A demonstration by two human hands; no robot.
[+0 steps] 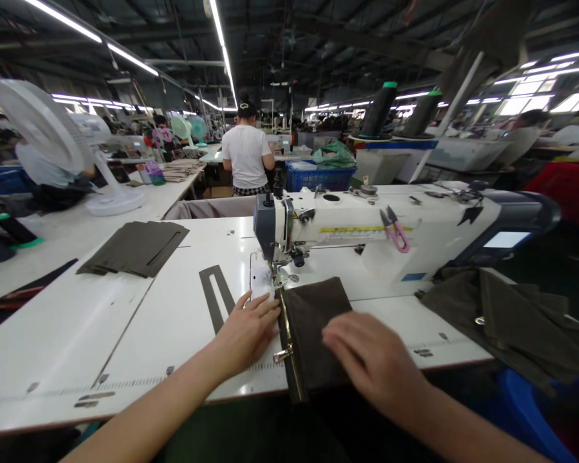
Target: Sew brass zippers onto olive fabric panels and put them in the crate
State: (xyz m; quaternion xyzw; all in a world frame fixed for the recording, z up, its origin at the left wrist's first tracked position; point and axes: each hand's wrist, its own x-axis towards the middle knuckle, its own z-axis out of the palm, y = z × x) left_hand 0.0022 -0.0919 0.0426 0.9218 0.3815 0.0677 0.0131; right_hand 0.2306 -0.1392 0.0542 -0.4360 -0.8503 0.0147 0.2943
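A dark olive fabric panel (318, 299) with a metal zipper (286, 321) along its left edge lies at the sewing machine (338, 222). Its upper left corner reaches the presser foot (277, 275). The zipper's silver pull (283, 354) sticks out to the left. My left hand (248, 328) is open, fingers spread, with its fingertips at the zipper edge just in front of the foot. Over the panel's right side, my right hand (374, 354) has its fingers curled together on the fabric; the grip itself is partly hidden and slightly blurred.
A slotted dark piece (217, 299) lies left of the needle, and a stack of dark panels (135, 247) farther left. Pink thread snips (394, 230) rest against the machine. More fabric (506, 318) is heaped at right. A white fan (106, 167) and a person (246, 154) are beyond.
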